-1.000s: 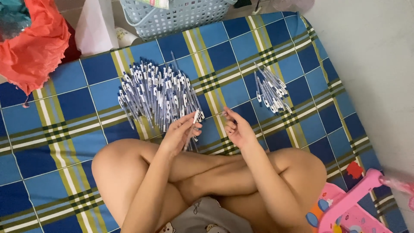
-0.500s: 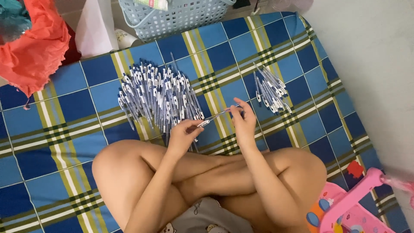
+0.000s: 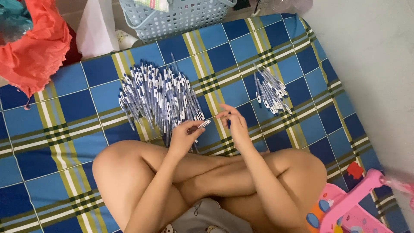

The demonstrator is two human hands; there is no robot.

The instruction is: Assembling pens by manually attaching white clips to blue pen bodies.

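Blue-yellow checked mat [image 3: 77,108] covered the floor; person sat cross-legged at its near edge. Red cloth [image 3: 36,47] lay at far left corner, pale basket [image 3: 181,17] at far edge, pink toy [image 3: 349,207] at near right corner. Big pen pile [image 3: 159,97] lay mid-mat, small pile [image 3: 271,90] to the right, nothing blocking either. Left hand [image 3: 183,138] pinched one pen [image 3: 199,126]; right hand [image 3: 235,125], fingers loosely spread, held a small dark piece. Vs 0.5 s before, hands had parted.
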